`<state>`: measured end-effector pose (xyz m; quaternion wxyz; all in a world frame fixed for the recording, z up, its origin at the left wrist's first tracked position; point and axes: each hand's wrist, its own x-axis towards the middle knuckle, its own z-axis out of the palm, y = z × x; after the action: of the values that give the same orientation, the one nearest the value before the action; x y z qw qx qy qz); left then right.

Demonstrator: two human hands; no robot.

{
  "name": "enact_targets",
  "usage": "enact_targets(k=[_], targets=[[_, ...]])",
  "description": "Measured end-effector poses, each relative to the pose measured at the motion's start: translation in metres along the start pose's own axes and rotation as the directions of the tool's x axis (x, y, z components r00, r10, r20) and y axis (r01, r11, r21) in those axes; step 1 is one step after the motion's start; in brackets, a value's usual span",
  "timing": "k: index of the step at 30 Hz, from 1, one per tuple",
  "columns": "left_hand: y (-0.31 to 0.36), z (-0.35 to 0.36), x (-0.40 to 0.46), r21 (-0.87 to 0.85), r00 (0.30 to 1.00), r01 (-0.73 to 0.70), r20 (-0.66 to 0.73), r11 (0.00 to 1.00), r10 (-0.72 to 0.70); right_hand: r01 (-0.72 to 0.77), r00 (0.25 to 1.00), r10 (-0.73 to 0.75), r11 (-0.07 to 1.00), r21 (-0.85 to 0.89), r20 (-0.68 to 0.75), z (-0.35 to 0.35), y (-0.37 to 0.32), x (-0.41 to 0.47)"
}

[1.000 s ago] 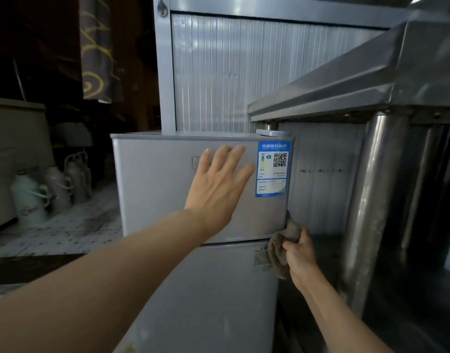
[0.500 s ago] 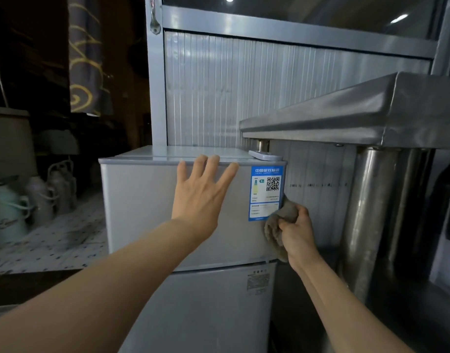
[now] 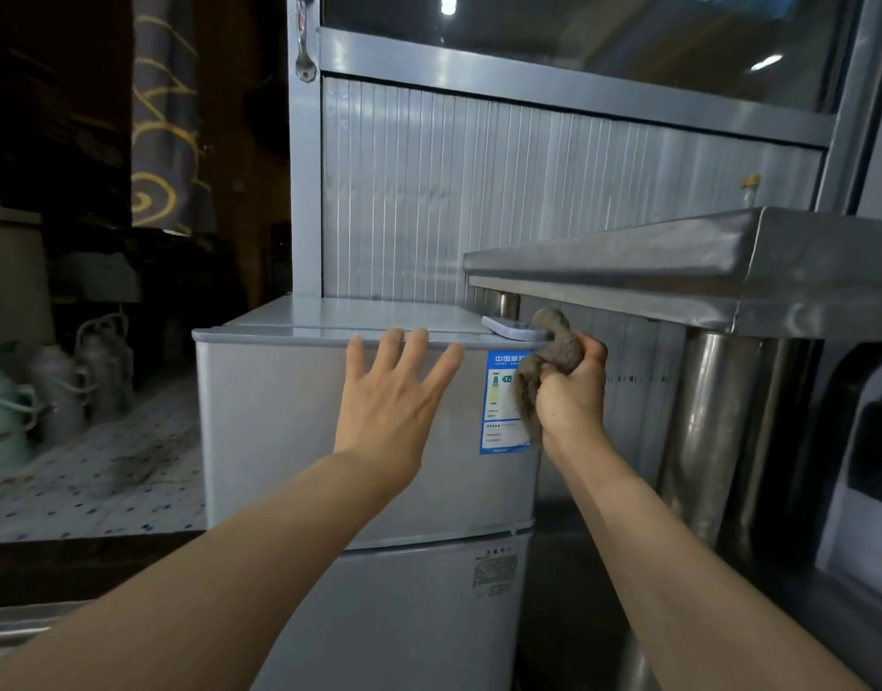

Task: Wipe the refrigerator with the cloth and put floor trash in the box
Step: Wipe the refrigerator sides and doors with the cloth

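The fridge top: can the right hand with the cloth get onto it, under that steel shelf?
Probably yes. The right hand grips the cloth at the refrigerator top's right corner. The steel shelf overhangs only that corner, and a gap shows beneath it; leftward the top lies open.

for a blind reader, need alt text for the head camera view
The right hand grips a grey cloth at the top right corner of a small silver refrigerator, while the open left hand lies flat on its upper door. A steel table stands to the right.
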<state>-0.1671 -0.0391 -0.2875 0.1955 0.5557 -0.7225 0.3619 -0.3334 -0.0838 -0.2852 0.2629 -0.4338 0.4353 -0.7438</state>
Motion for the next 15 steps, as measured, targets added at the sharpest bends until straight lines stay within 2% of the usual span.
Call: enact_targets(k=[6,11,15], targets=[[-0.011,-0.002,-0.006,-0.014,0.998,-0.059,0.027,0.998,0.059,0.077,0.995,-0.081,0.995,-0.065,-0.056,-0.001,0.002,-0.019],[-0.023,-0.011,-0.009,-0.056,0.991,-0.107,0.072,0.993,0.111,0.046,0.998,-0.049,0.994,-0.097,-0.031,-0.003,-0.010,-0.040],[-0.031,-0.025,-0.022,-0.114,0.996,-0.052,0.060,0.992,0.059,0.146,0.987,-0.138,0.983,-0.113,0.081,0.012,-0.026,-0.072]])
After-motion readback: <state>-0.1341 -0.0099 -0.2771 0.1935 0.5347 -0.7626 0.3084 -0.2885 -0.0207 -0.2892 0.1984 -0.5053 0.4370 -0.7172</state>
